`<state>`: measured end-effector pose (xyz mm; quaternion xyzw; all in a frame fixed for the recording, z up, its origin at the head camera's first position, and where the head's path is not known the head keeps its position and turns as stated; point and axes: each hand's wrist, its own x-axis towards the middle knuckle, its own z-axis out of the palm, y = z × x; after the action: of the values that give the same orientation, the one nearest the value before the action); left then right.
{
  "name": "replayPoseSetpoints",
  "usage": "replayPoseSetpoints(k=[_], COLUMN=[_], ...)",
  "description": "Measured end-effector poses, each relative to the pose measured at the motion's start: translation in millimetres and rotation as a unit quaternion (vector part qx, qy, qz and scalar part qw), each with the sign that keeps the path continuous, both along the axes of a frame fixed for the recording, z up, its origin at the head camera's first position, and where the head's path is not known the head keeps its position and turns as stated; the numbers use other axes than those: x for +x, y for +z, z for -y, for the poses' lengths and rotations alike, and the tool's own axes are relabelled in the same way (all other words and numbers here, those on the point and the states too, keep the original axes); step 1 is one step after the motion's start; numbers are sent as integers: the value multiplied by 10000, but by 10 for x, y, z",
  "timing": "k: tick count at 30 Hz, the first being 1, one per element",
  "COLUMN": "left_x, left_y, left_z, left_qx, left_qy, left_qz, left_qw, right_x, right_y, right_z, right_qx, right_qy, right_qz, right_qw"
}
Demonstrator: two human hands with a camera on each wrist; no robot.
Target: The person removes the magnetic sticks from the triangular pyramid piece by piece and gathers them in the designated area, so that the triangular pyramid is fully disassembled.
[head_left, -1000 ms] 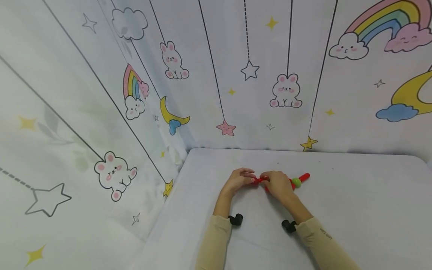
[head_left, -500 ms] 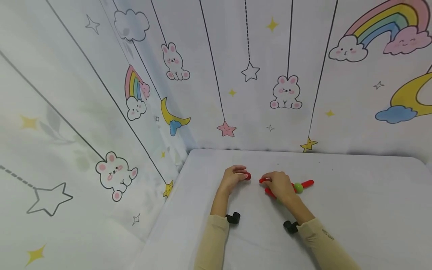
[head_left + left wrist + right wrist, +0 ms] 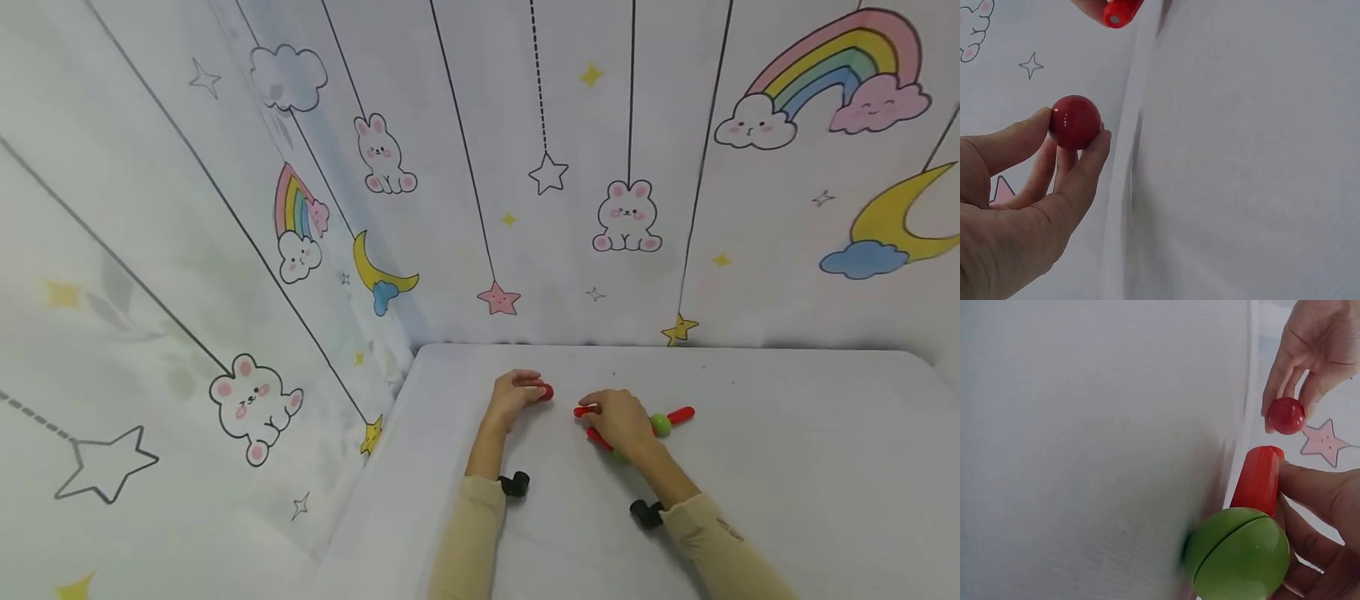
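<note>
The left hand (image 3: 513, 396) pinches a red ball (image 3: 1075, 122) between thumb and fingers; the right hand (image 3: 618, 421), near it, pinches a red stick (image 3: 584, 411), one end towards the ball; just right of that hand, over the worktop (image 3: 825, 483), are a green ball (image 3: 661, 425) and a rod (image 3: 682, 415); a second rod (image 3: 598, 438) shows partly beneath it.

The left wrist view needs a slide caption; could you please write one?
A left hand pinches a red ball; a red piece shows at the top edge.
</note>
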<state>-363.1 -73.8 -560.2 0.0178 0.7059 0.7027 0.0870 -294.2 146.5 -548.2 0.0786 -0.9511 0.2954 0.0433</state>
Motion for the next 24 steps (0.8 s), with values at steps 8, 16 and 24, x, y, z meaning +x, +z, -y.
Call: replayPoseSetpoints(k=[8,16,24], left_x=[-139,-250,-365], left_y=[-13,-30,-72], left_z=[92,122,118], left_qx=[-361,-397,-381], left_qy=[153,295,513], left_qz=[-61,-249,-369], left_qw=[9992,9985,9973], right_x=[74,181,293], right_y=[48,66,33], right_z=[-16,-35,-59], right_qx=[-59,-18,31], right_qy=[-38,-91,-93], right_qz=[18,164,50], right_qw=[10000,9998,9999])
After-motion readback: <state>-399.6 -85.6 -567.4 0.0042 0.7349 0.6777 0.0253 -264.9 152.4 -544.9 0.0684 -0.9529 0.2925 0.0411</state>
